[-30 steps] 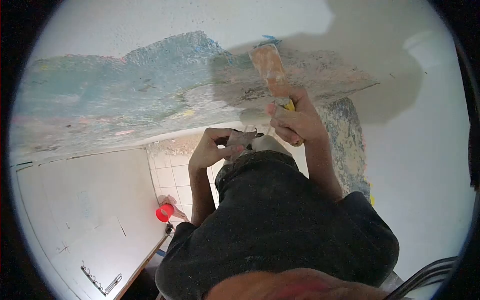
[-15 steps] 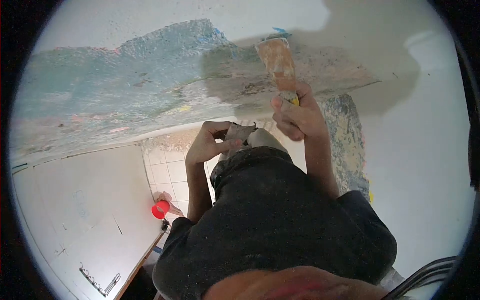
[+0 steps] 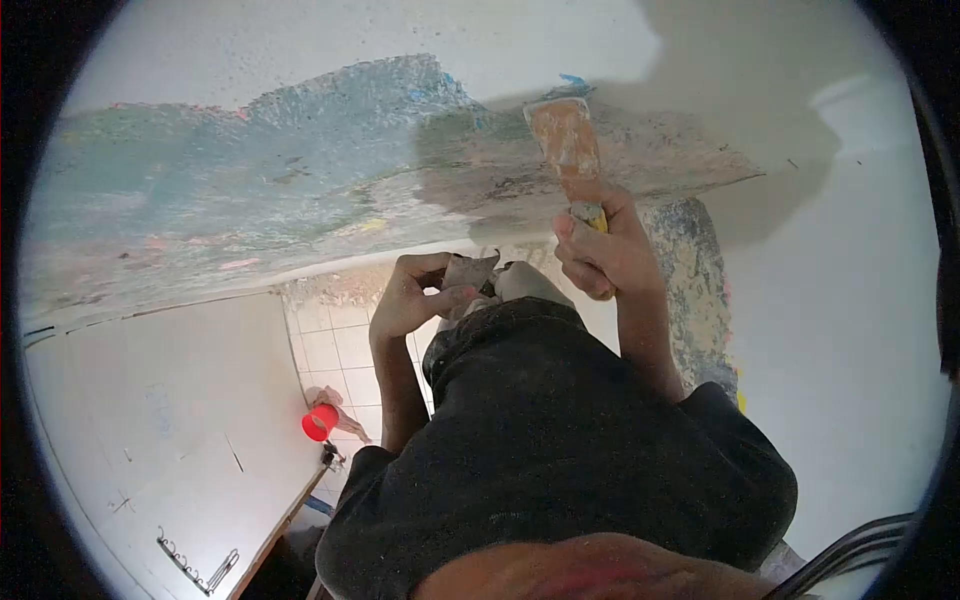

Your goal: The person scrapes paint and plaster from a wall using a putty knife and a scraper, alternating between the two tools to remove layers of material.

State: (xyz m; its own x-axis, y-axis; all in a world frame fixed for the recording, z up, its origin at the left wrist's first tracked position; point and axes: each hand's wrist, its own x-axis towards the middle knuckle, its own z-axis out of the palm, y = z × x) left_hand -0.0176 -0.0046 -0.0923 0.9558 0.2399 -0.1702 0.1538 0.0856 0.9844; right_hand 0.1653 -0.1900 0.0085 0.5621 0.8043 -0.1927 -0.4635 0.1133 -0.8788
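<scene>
My right hand [image 3: 615, 255] is wrapped round the yellow-and-grey handle of a scraper [image 3: 562, 135]. Its broad, brownish blade, smeared with pale residue, points up and overlaps the stripped part of the wall [image 3: 340, 130] in this view. That wall patch shows mottled blue-grey, with pink and yellow flecks, below white paint. Lower and to the left, in front of my waist, my left hand [image 3: 400, 305] pinches a flat grey piece [image 3: 468, 270] with an uneven edge; I cannot tell what kind of piece it is.
Debris [image 3: 340, 288] lies along the foot of the wall on a white tiled floor [image 3: 350, 348]. A red cup-like container [image 3: 320, 422] stands at the left beside a pinkish cloth [image 3: 347, 425]. A white door-like panel with hooks [image 3: 180, 565] is at lower left; dark cables [image 3: 850, 550] hang at lower right.
The view has tilted slightly, so the wall, scraper and right hand appear a little lower and further right. My left hand and the grey piece have shifted slightly left. Both grips are unchanged.
</scene>
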